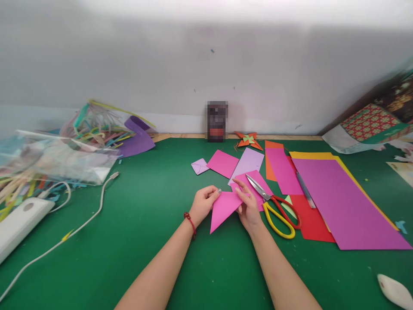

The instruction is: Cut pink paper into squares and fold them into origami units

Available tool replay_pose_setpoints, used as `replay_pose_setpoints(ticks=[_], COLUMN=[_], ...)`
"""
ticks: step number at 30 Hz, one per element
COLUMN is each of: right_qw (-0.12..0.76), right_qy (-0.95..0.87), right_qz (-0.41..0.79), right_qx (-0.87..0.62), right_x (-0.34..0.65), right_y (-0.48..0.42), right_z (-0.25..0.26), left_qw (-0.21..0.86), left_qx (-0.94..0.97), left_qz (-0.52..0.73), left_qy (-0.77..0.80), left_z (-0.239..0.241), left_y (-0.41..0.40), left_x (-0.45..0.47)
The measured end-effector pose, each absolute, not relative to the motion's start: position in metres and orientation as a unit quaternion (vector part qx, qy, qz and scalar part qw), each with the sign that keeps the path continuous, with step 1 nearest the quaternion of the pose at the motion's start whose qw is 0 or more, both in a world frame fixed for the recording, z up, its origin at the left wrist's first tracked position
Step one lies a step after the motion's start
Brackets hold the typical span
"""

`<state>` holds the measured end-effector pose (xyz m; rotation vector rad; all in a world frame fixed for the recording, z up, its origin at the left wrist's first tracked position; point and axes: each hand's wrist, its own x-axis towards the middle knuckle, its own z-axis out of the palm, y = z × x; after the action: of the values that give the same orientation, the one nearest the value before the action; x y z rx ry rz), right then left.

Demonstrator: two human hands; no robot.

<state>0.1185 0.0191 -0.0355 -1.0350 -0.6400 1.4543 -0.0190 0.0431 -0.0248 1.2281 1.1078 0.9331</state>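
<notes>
A bright pink sheet of paper (225, 207), folded to a triangular shape, is held up between both hands over the green table. My left hand (204, 203) pinches its upper left corner between thumb and fingers. On the right side, my right hand (248, 207) grips the paper with the thumb on top and fingers spread around it. Just beyond the right hand lie scissors (265, 196) with one red and one yellow handle, blades resting on another pink sheet (258, 181). A small folded lilac paper (200, 166) and a magenta square (222, 163) lie behind the hands.
Purple (348, 202), red (314, 224) and orange papers with a pen (305, 189) lie at right. An orange paper star (249, 140) is near the wall. A white power strip (24, 224), cable (84, 228) and bagged paper strips (64, 155) occupy the left; a white object (395, 290) sits front right.
</notes>
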Motion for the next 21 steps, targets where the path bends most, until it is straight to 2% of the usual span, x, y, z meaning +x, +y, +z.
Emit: replay_pose_setpoints(ticks=[10,21], right_qw=[0.586,0.591], right_qy=[-0.199,-0.196], right_qz=[0.689,0.730], right_qx=[-0.378,-0.283], right_x=[0.1222,0.1226], right_y=[0.0176,0.0169], right_z=[-0.0361,-0.0305], left_qw=[0.595,0.598], left_qx=[0.531,0.507], left_qz=[0.378,0.394], left_qy=[0.469,0.479], left_z=[-0.0257,-0.0245], left_y=[0.0420,0.0438], left_x=[-0.0182,-0.0200])
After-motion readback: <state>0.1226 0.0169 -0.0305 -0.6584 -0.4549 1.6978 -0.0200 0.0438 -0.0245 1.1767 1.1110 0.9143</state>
